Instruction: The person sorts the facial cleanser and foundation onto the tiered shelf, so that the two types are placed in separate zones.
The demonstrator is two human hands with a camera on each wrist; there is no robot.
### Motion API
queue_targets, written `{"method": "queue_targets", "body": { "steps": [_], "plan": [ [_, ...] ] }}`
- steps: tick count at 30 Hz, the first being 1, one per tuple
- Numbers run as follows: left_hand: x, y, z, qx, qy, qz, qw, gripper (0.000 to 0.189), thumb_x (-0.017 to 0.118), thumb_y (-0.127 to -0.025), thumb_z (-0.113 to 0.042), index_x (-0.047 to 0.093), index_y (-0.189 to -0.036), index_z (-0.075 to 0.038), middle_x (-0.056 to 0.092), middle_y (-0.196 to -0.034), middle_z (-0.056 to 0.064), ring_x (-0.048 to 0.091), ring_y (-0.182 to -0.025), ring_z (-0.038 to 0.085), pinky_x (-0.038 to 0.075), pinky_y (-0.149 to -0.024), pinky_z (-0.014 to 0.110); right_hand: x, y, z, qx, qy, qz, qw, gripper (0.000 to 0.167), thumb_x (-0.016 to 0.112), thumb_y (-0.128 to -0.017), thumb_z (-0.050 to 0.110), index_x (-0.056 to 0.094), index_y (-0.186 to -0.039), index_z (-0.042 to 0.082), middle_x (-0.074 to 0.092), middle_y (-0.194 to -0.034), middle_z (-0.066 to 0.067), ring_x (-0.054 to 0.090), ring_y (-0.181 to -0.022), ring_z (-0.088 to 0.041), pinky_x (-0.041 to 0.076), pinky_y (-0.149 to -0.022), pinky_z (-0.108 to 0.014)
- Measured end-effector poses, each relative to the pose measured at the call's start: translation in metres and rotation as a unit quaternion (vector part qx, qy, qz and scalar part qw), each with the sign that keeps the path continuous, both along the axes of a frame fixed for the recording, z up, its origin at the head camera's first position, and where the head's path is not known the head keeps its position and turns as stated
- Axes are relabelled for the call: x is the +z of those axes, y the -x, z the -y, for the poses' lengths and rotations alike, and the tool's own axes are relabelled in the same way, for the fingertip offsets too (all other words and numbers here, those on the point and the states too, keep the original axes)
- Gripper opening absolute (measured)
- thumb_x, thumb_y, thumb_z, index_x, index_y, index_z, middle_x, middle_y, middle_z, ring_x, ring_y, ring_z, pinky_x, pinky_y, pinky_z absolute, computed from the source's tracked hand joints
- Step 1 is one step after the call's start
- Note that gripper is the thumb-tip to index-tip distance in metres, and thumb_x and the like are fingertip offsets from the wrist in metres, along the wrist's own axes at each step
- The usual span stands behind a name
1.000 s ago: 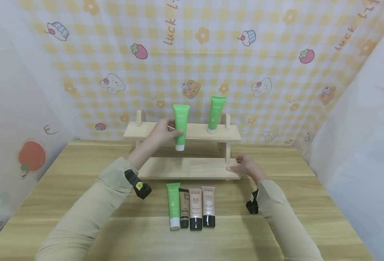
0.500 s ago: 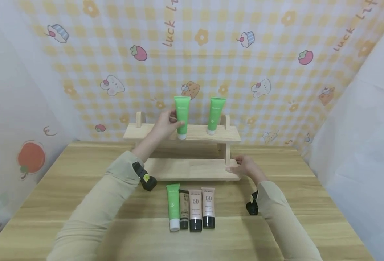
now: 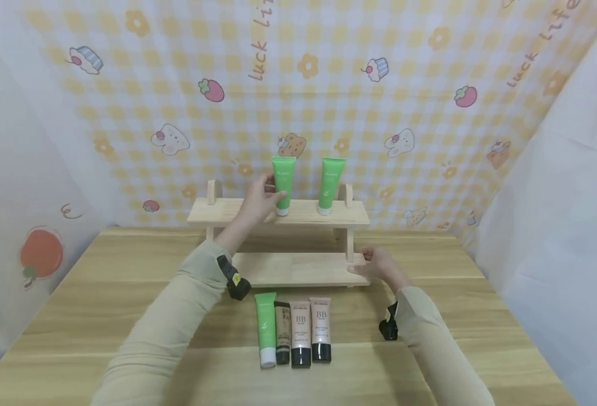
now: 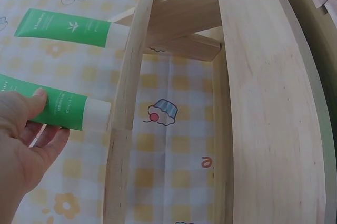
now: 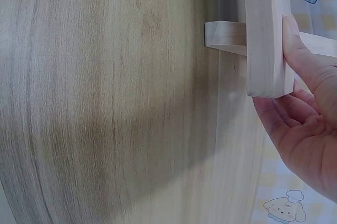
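Observation:
My left hand (image 3: 259, 200) pinches a green tube (image 3: 284, 181) between thumb and fingers. That tube is upright, its white cap down at the upper board of a two-tier wooden rack (image 3: 298, 269). In the left wrist view the cap meets the board's edge or sits just at it. To its right a second green tube (image 3: 331, 183) stands on the same board, cap down and slightly tilted. My right hand (image 3: 383, 266) grips the right end of the lower board; in the right wrist view the thumb (image 5: 297, 45) lies on one face and the fingers curl behind.
In front of the rack a row of tubes lies on the wooden table (image 3: 176, 361): a green tube (image 3: 266, 330), a brown tube (image 3: 282, 332) and two pink BB cream tubes (image 3: 301, 334). A checked cloth (image 3: 258, 124) hangs close behind the rack.
My left hand has raised the green tube, then brought it back over the upper board, its cap now at board level. The right hand keeps its hold; the head view has tilted slightly.

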State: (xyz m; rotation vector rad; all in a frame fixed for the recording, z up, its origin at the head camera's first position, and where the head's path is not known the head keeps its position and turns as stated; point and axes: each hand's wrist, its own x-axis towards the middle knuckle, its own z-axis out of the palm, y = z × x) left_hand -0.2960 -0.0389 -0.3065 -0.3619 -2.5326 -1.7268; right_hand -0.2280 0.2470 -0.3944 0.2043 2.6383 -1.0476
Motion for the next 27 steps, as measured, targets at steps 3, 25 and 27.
{"method": "queue_targets", "body": {
  "steps": [3,25,27],
  "plan": [
    [-0.004,0.002,0.0,0.002,-0.003,0.0,1.0,0.048,0.059,-0.087,-0.009,0.04,-0.13,-0.001,0.052,-0.124,0.017,0.053,-0.113,0.03,0.045,-0.099,0.037,-0.001,0.0,0.001,0.003,0.003,0.002,1.0,0.066,0.073,-0.077,0.028,0.045,-0.129,-0.002,0.044,-0.133,-0.029,0.042,-0.124,-0.042,0.038,-0.104,-0.046],
    [-0.012,-0.013,0.016,0.004,-0.016,0.033,0.9993,0.052,0.062,-0.085,-0.012,0.038,-0.13,0.0,0.048,-0.13,0.019,0.049,-0.12,0.031,0.045,-0.1,0.038,-0.001,0.0,0.002,0.002,0.006,0.002,1.0,0.067,0.072,-0.078,0.027,0.043,-0.13,-0.003,0.041,-0.135,-0.03,0.039,-0.125,-0.043,0.035,-0.106,-0.047],
    [-0.015,-0.017,0.021,0.006,-0.017,0.043,0.9989,0.051,0.061,-0.085,-0.011,0.038,-0.13,0.0,0.048,-0.13,0.019,0.049,-0.12,0.032,0.046,-0.099,0.039,-0.002,-0.001,0.001,0.005,0.002,0.003,1.0,0.068,0.072,-0.077,0.028,0.044,-0.13,-0.003,0.042,-0.134,-0.029,0.041,-0.124,-0.042,0.036,-0.106,-0.047]
  ]
}}
